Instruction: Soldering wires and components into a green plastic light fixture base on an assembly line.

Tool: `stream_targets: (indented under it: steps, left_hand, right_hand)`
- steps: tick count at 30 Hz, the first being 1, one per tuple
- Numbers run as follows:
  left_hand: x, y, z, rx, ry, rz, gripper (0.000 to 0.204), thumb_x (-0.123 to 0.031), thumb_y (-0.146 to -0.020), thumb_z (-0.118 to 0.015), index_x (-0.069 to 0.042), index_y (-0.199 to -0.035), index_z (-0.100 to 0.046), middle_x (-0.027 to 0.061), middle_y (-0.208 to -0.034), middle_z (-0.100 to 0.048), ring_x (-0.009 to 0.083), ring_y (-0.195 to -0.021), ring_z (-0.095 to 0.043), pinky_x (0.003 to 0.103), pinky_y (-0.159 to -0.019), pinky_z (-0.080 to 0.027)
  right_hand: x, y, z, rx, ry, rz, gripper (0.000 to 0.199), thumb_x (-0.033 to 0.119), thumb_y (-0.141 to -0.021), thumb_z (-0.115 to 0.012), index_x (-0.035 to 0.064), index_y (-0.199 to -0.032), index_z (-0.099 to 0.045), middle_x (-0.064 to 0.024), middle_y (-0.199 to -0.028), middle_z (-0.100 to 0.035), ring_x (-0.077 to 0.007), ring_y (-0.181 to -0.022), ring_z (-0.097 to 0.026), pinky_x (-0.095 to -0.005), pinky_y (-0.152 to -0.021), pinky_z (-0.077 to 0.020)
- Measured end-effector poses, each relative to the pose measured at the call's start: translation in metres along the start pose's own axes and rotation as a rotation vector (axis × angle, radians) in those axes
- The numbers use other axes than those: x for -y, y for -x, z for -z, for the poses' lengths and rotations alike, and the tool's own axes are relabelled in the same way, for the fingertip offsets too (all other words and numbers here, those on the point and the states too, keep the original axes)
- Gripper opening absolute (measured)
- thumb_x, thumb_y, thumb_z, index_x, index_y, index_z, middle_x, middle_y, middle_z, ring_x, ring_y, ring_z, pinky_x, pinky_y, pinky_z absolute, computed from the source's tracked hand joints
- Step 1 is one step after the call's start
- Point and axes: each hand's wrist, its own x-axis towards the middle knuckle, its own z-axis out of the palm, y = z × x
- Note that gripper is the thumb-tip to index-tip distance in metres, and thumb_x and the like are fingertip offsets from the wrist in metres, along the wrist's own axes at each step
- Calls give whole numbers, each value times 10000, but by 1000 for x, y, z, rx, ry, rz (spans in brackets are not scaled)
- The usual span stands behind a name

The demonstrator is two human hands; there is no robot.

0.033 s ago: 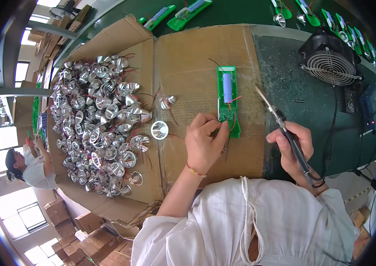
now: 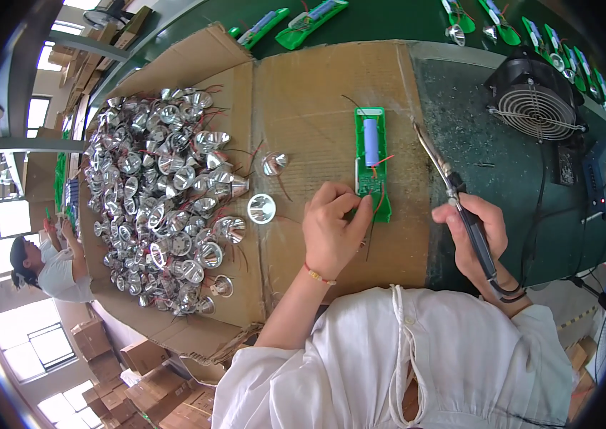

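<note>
While bending the left hand down over the lower half of the green casing, holds fingers and thumb close together; cannot tell whether pinching a wire there or only touching the circuit board. Slants the left forearm up from the lower edge. Wraps the right hand round a dark-handled soldering iron, aiming the tip up and leftward, near the casing but apart. Has the casing face up on flat cardboard, with violet cell and red wires. Shows two loose reflectors to the left, then a heap beyond. Past the right hand, continues as dark green surface, strewn with bits, bearing a black fan and, at the far edge, further casings. Opens at far left onto windows, cartons and a co-worker in white.
</note>
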Motion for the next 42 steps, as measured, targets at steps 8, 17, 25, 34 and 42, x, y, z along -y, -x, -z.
stream_targets:
  steps: [8,17,25,34,42]
  left_hand:
    - [-9,7,7,-122,405,395,134,-110,-806,-659,-16,-901,-673,101,-714,-627,147,-572,-594,254,-551,-472]
    - [2,0,4,-57,185,208,113,-74,-812,-641,-12,-900,-677,96,-649,-570,131,-534,-545,261,-510,-427]
    - [4,-1,1,-57,211,183,120,-73,-821,-638,5,-907,-673,80,-647,-559,120,-527,-521,255,-510,-420]
    - [9,2,8,86,195,121,159,-31,-809,-625,12,-958,-660,91,-741,-584,134,-572,-544,255,-528,-426]
    - [14,-6,14,178,202,111,192,0,-777,-606,9,-963,-656,103,-723,-585,169,-572,-571,267,-527,-435]
  right_hand:
    - [-21,-41,-43,265,204,180,516,18,-639,-740,74,-1115,-550,-105,-916,-612,-287,-827,-593,-361,-714,-483]
    - [-33,-41,-52,304,257,121,417,-15,-679,-659,78,-1070,-548,-86,-820,-587,-276,-770,-598,-366,-670,-482]
    - [-37,-39,-55,245,184,81,425,-22,-669,-670,78,-1065,-550,-86,-850,-605,-282,-785,-606,-363,-680,-493]
    - [-38,-31,-62,203,232,93,421,-25,-670,-656,82,-1064,-550,-81,-814,-594,-282,-760,-596,-369,-664,-485]
    - [-38,-37,-62,221,245,131,421,-11,-673,-651,92,-1066,-543,-88,-832,-598,-288,-781,-594,-368,-692,-482]
